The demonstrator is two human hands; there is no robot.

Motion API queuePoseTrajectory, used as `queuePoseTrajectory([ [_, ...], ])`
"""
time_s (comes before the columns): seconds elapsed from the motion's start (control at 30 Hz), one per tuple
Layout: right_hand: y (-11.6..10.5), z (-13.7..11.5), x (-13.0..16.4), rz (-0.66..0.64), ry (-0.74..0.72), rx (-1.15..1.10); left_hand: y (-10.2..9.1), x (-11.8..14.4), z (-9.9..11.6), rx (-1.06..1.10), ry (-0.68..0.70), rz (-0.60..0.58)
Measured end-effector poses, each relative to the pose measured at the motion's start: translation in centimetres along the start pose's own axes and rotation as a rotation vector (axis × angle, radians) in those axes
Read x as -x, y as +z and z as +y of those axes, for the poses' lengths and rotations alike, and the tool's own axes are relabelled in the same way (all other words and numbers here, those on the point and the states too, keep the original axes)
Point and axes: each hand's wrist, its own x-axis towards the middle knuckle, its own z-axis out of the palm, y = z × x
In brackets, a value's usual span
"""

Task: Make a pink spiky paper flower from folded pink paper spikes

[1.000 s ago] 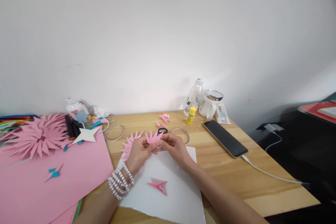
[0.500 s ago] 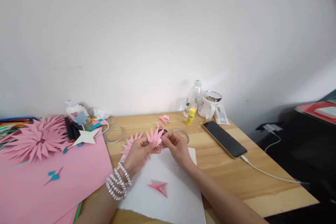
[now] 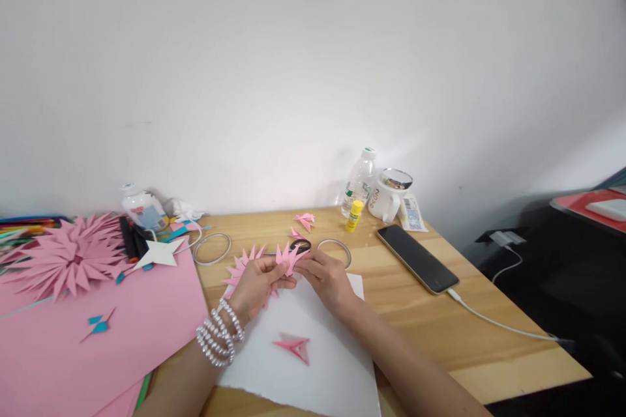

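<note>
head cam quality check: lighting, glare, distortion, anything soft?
Head view: even, soft light, with a brighter patch on the wall behind the water bottle; glare on the mug lid; wide-angle bending at the edges, with dark corners top right; both hands, left hand and right hand, and the pink spiky paper piece they hold look slightly soft; label text unreadable.

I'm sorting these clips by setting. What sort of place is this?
Probably a home or office desk used for paper craft: a wooden table against a plain wall, with pink paper sheets, a finished spiky paper flower and a glue stick.
</note>
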Motion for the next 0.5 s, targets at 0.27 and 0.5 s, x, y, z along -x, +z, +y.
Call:
queuePoseTrajectory([
  [0.27,-0.24,-0.21,-0.39,-0.039,0.095,-0.185,-0.6,0.05,0.53,-0.048,-0.009,-0.078],
  [0.5,-0.07,0.01,-0.06,-0.051,0.077,-0.076,-0.63,0.2,0.84,-0.075,-0.038,-0.125],
])
